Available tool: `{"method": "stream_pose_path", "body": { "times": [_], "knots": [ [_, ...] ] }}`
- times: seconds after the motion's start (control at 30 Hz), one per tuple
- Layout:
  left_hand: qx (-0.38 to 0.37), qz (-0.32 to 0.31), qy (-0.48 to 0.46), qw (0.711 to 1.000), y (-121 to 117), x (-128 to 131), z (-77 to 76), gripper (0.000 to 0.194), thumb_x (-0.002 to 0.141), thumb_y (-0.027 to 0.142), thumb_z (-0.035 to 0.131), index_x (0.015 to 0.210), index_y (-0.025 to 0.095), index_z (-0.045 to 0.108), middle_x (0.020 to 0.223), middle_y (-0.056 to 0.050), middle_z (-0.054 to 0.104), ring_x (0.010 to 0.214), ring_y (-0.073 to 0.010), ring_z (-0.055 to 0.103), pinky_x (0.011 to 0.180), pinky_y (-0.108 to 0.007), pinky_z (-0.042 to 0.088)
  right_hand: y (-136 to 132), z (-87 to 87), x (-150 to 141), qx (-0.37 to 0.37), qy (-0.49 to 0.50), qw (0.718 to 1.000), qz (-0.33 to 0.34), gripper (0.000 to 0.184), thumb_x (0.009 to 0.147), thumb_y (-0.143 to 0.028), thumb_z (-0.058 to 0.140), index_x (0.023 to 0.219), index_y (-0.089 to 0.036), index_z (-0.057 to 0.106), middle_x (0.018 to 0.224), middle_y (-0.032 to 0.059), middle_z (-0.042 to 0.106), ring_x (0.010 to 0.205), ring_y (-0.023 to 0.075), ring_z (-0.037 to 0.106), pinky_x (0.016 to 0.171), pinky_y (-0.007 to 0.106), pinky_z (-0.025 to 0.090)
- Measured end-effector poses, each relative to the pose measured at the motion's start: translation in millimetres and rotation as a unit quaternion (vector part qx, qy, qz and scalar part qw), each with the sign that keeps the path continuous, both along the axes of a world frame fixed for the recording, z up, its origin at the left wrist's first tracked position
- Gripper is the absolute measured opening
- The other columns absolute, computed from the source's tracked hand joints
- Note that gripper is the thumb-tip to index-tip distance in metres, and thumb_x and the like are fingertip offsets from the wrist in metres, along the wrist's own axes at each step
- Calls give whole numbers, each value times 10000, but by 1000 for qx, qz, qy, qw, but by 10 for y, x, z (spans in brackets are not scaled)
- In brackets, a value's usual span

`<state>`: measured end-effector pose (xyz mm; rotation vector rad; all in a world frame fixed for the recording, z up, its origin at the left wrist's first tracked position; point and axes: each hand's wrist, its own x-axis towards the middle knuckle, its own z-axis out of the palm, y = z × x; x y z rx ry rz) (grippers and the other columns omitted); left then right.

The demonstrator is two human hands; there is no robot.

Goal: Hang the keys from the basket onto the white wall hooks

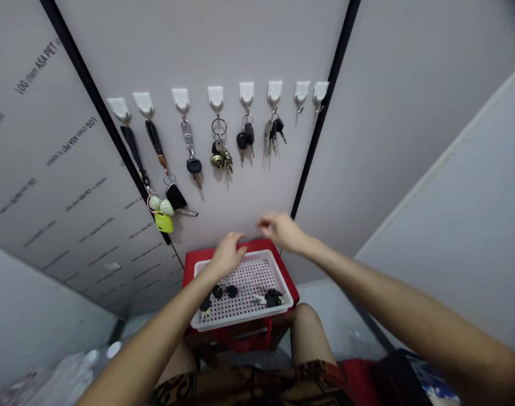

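A white perforated basket (278, 269) sits on a red stool (190, 262) in front of my knees, with several black-headed keys (269, 297) lying in it. My left hand (227, 254) hovers over the basket's far left part, fingers loosely apart and holding nothing. Just beyond the basket's far rim, close to the wall, my right hand (284, 231) is raised; its fingers are bent and smeared by motion. On the wall above runs a row of white hooks (216, 97). Several carry key bunches (220, 152); the two rightmost hooks (310, 92) are bare.
A lanyard with a green tag (164, 222) and a black fob (176, 197) hang lowest, at the left of the row. Black vertical strips (320, 129) frame the grey wall panel. A slanted white panel (460, 214) closes in on the right.
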<state>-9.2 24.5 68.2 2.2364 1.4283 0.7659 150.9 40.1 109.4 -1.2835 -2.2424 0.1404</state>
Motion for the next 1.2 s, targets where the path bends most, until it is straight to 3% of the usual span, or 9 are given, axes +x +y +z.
{"method": "stream_pose_path", "body": {
  "times": [0.1, 0.17, 0.3, 0.4, 0.63, 0.87, 0.97, 1.07, 1.2],
  "knots": [
    [-59, -15, 54, 997, -166, -147, -414, 307, 624, 157, 411, 917, 137, 500, 942, -67, 522, 877, -150, 455, 790, -267, 333, -252, -560, -44, -153, -147, 972, 100, 186, 572, -162, 471, 720, -169, 585, 698, 27, 594, 627, 114, 508, 557, 197, 351],
    [-76, -48, 81, 993, -262, -142, -563, 307, 612, 164, 423, 907, 152, 507, 933, -53, 532, 871, -148, 457, 785, -261, 331, -354, -743, -54, -193, -226, 946, 131, 210, 539, -225, 519, 731, -179, 592, 705, 31, 601, 646, 134, 515, 581, 216, 347],
    [-84, -137, 132, 978, -381, 51, -661, 284, 573, 197, 467, 846, 160, 535, 864, -46, 559, 806, -160, 477, 723, -255, 352, -449, -784, -106, -175, -355, 909, 128, 248, 486, -256, 563, 707, -152, 604, 703, 80, 603, 719, 191, 508, 712, 299, 303],
    [-104, -154, 146, 972, -395, 203, -675, 277, 555, 206, 478, 822, 166, 540, 815, -36, 571, 727, -153, 499, 641, -235, 372, -434, -761, -147, -178, -386, 898, 113, 202, 513, -213, 536, 682, -131, 608, 693, 98, 602, 713, 200, 510, 727, 310, 292],
    [-121, -82, 150, 978, -307, 160, -663, 154, 585, 192, 415, 660, 164, 547, 689, -30, 567, 652, -147, 493, 594, -249, 357, -271, -765, -38, -128, -220, 963, 86, 229, 649, -141, 359, 726, -155, 574, 699, 66, 597, 677, 145, 513, 623, 235, 339],
    [-169, -53, -113, 978, -142, -32, -591, 61, 610, 179, 399, 607, 155, 454, 584, 26, 485, 585, -86, 448, 574, -195, 344, -300, -678, -17, -142, -56, 983, 98, 334, 581, -54, 345, 834, -137, 546, 779, 52, 578, 691, 118, 499, 630, 206, 361],
    [-229, -25, -240, 943, -116, -45, -492, 38, 617, 199, 409, 625, 162, 411, 569, 36, 482, 572, -80, 470, 564, -193, 350, -328, -653, -49, -187, 14, 974, 124, 321, 562, -43, 336, 784, -138, 548, 665, 10, 567, 584, 90, 485, 554, 183, 368],
    [-316, 2, -352, 881, -108, -45, -380, 90, 620, 237, 427, 630, 167, 372, 550, 41, 495, 535, -76, 500, 534, -192, 363, -340, -646, -62, -219, 108, 960, 136, 309, 557, -50, 362, 805, -136, 524, 688, -2, 559, 604, 82, 491, 560, 174, 378],
    [-344, 17, -442, 828, -98, -9, -254, 124, 607, 242, 465, 629, 160, 375, 567, 33, 518, 534, -70, 519, 529, -185, 381, -338, -622, -59, -220, 202, 951, 79, 244, 575, -137, 458, 815, -134, 501, 742, 16, 561, 661, 90, 501, 615, 196, 385]
  ]
}}
